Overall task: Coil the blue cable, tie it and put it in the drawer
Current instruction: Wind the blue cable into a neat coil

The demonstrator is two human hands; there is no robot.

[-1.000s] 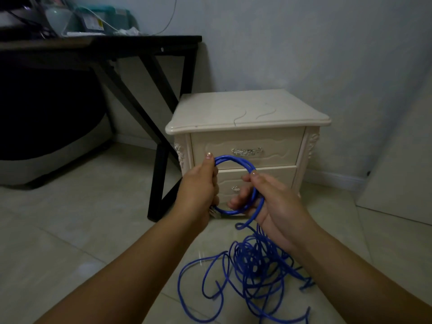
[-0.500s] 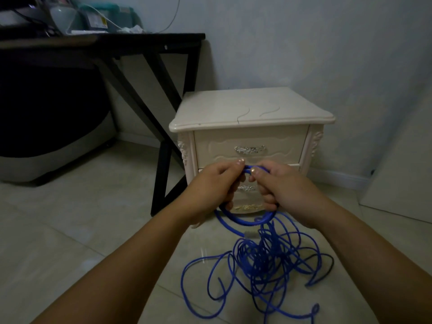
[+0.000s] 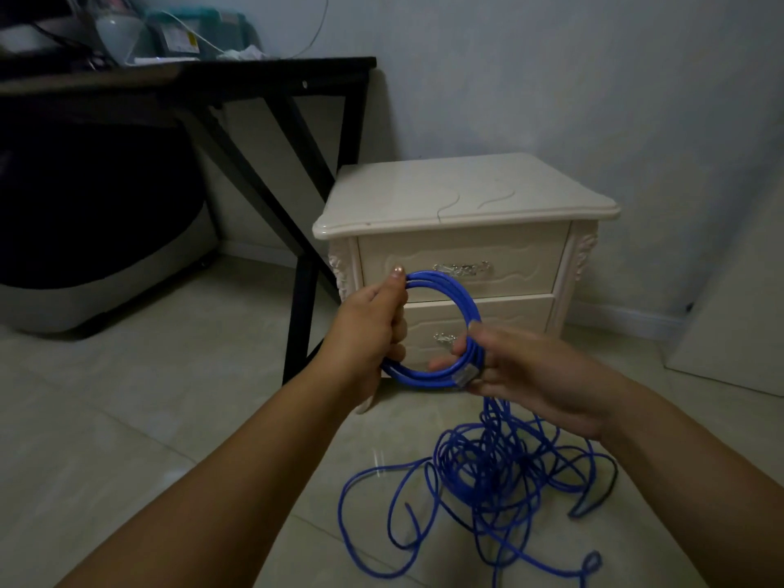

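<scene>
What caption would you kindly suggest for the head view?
Left hand and right hand hold a small blue cable coil before closed drawers.

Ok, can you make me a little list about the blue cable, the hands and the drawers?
left hand: holds the left side of the coil
right hand: grip closed round the coil's right side, beside the clear plug
coil: a few loops, held up in front of the nightstand
loose cable: tangled pile on the floor, under the right hand
drawers: two, both closed
tie: none visible
</scene>
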